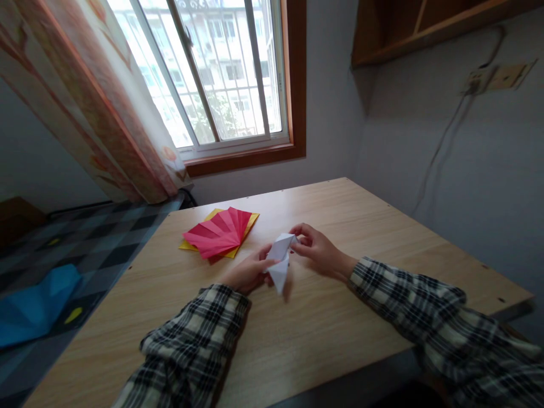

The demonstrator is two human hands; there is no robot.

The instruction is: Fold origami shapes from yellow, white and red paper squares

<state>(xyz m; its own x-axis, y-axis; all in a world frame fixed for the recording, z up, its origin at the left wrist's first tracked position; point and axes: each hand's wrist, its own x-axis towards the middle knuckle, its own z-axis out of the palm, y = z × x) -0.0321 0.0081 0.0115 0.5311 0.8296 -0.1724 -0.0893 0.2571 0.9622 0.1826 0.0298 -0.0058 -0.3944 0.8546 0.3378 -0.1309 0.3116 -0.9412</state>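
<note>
Grip: both hands pinched together on one folded white paper piece [280, 262], held just above the desk, near its middle.
Desk: light wood-grain top [340, 317], filling most of the lower view, far corner tucked against the grey wall.
Window: big sliding panes [221, 73] with bars outside, brown wooden frame, pale buildings and greenery beyond.
Curtain: patterned orange and cream cloth [93, 96], hanging at the window's left side, down toward the desk's far left corner.
Shelf: brown wooden unit [408, 28], mounted high on the right wall, only the underside and lower edge showing.
Floor: dark checkered covering [85, 238] off the desk's left side, with a crumpled blue sheet [34, 306] lying on it.
Sleeves: black-and-cream plaid on both forearms, resting on the desk.
Fanned paper stack: red sheets spread in a fan [219, 233] on top of a yellow sheet [250, 221], flat on the desk, left of and beyond the hands, near but apart from the white piece.
Wall socket: pale plate [505, 76] on the right wall, cable trailing down toward the desk.
Left hand [249, 273]: fingers and thumb closed on the lower left part of the white piece, wrist low to the desk.
Right hand [317, 247]: fingertips clamped on the upper end of the white piece, knuckles raised.
White piece, shape: angular, pointed at the bottom, exact folds too small to make out.
</note>
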